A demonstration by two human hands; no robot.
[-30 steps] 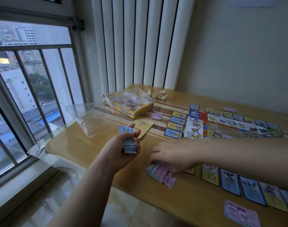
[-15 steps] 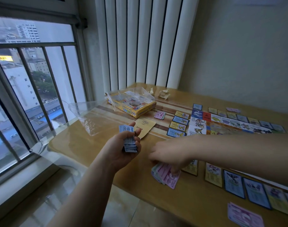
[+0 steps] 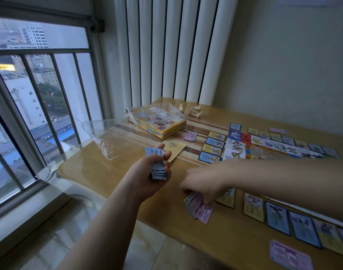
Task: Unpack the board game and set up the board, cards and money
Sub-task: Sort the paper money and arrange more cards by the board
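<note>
My left hand (image 3: 147, 178) curls round a blue note stack (image 3: 157, 168) by the near edge, with bare surface (image 3: 100, 172) at ten o'clock. At three o'clock my right hand (image 3: 203, 185) pinches the pink money pile (image 3: 200, 211); the board (image 3: 237, 145) lies beyond, at one o'clock.

Wooden table (image 3: 112, 172) sits in the corner, its left edge along a big window (image 3: 73, 78) with dark vertical bars (image 3: 33, 80) and city buildings (image 3: 22, 102) outside. Two crumpled paper scraps (image 3: 195, 111) lie near the table's far edge, just beside each other. Behind that edge there's a row of tall white slats (image 3: 172, 49), with plain pale wall (image 3: 283, 65) to the right. Glossy tile floor (image 3: 49, 246) underneath.
</note>
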